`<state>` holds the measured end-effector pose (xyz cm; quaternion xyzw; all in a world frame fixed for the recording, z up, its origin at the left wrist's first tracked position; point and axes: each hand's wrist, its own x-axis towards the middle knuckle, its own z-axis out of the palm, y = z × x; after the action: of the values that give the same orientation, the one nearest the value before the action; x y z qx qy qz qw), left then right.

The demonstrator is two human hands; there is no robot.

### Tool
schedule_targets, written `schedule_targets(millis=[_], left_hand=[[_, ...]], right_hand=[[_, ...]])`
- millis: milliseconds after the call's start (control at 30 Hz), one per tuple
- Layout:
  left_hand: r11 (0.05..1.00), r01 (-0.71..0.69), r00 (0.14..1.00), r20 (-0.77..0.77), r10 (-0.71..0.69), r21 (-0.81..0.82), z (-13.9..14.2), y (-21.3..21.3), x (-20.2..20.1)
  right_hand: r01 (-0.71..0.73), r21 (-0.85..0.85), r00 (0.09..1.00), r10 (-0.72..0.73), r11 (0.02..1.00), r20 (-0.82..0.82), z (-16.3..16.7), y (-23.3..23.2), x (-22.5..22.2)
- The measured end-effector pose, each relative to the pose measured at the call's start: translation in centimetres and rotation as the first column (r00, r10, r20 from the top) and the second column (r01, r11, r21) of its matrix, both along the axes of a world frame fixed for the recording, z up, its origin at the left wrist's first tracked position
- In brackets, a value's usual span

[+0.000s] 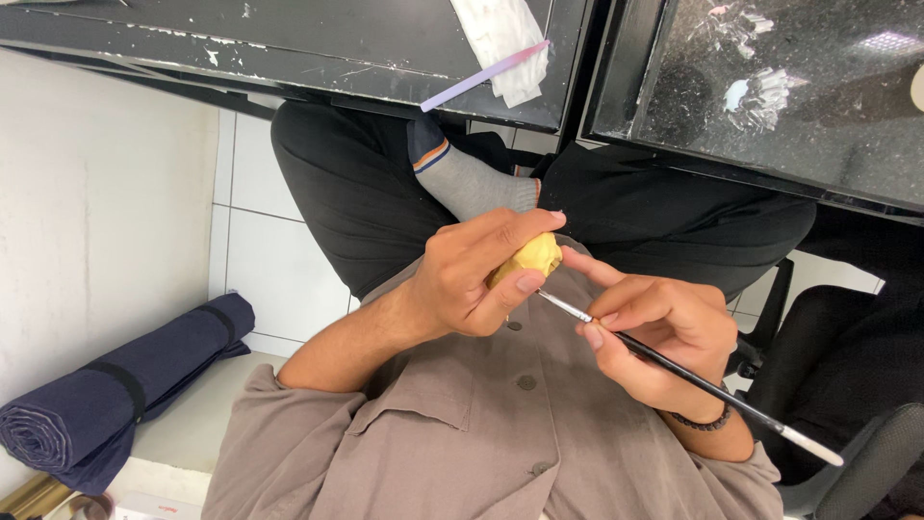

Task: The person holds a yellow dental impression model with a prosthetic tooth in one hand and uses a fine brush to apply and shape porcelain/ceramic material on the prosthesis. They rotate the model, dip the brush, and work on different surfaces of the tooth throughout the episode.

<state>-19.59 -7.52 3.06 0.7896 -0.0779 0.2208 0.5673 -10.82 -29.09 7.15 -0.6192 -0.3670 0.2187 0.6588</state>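
Two hands meet in the middle of the head view, just above the person's lap. The left hand (pixel 472 279) is curled around a small yellow lump (pixel 529 258). Its fingers wrap over the top and its thumb presses on the lower side, so only part of the lump peeks out. The right hand (pixel 664 337) is just beside it, to the right. It pinches a thin paintbrush (pixel 693 377) between the thumb and the first fingers, like a pencil. One finger of this hand points out and touches the yellow lump. The metal tip of the brush reaches right up to the lump, near the left thumb. The long dark handle sticks out past the wrist, which has a dark bead bracelet (pixel 703 422) on it.

Up above the hands is a dark desk (pixel 289 43) with a white cloth (pixel 500 39) and a purple stick (pixel 481 75) on it. A rolled blue mat (pixel 115 390) lies well apart on the left.
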Motion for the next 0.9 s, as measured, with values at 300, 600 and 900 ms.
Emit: schedule_targets(millis=[300,600,900], left_hand=[[0.96,-0.197,0.979,-0.1,0.18,-0.2,0.2,-0.7,-0.1],[0.946,-0.271,0.961,-0.103,0.256,-0.179,-0.2,-0.8,0.3],[0.953,-0.27,0.962,-0.089,0.26,-0.14,-0.1,-0.7,0.2]], right_hand=[[0.234,0.081,0.93,-0.247,0.969,0.272,-1.5,-0.5,-1.5],[0.217,0.031,0.897,-0.212,0.976,0.388,-2.6,0.1,-2.1],[0.248,-0.034,0.893,-0.215,0.968,0.394,-2.9,0.3,-1.8]])
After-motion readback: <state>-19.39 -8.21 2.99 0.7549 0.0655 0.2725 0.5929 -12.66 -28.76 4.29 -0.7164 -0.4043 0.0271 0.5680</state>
